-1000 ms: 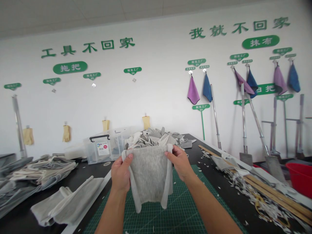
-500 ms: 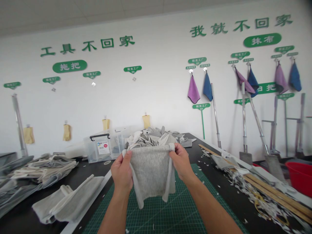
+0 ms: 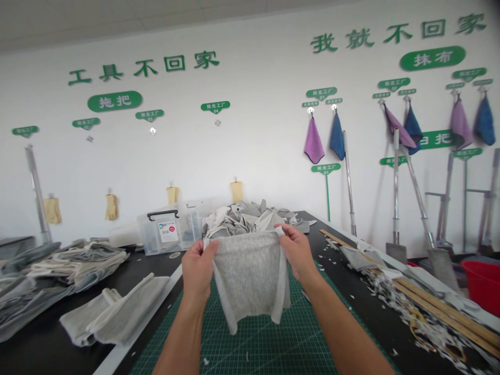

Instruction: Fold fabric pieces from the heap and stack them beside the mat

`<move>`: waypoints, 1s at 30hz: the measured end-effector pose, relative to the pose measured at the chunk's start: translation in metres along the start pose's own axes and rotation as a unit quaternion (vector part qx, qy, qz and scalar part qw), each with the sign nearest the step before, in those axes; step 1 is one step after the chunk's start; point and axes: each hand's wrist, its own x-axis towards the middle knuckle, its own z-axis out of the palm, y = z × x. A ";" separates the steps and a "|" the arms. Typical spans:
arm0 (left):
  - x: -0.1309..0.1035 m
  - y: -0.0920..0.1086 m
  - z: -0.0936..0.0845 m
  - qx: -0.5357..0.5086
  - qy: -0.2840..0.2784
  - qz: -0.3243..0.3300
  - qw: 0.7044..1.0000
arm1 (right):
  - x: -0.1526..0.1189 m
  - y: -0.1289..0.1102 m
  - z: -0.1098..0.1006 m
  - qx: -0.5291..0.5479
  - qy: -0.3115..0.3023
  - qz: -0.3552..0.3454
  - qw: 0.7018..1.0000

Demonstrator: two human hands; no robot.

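A piece of light grey fabric (image 3: 250,278) hangs stretched between my hands, its side edges curling inward and its lower corners dangling. My left hand (image 3: 198,268) pinches its upper left corner between thumb and fingers. At the upper right corner my right hand (image 3: 297,253) grips in the same way. Below the fabric lies a green cutting mat (image 3: 258,349) with a grid. Just behind it rises a heap of grey and off-white fabric pieces (image 3: 244,216).
Folded grey fabric (image 3: 117,312) and a larger fabric stack (image 3: 78,263) lie left. A clear plastic box (image 3: 152,237) stands behind. On the right are wooden strips (image 3: 437,310), white scraps and yellow-handled scissors (image 3: 420,330). Beyond the table sits a red bucket (image 3: 482,286).
Both hands and the fabric sit slightly further right in view, still held by the upper corners. The camera view has shifted a little.
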 end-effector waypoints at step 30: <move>-0.003 0.008 0.003 0.058 -0.128 -0.014 0.990 | -0.012 0.004 0.010 -0.097 -0.079 -0.005 0.992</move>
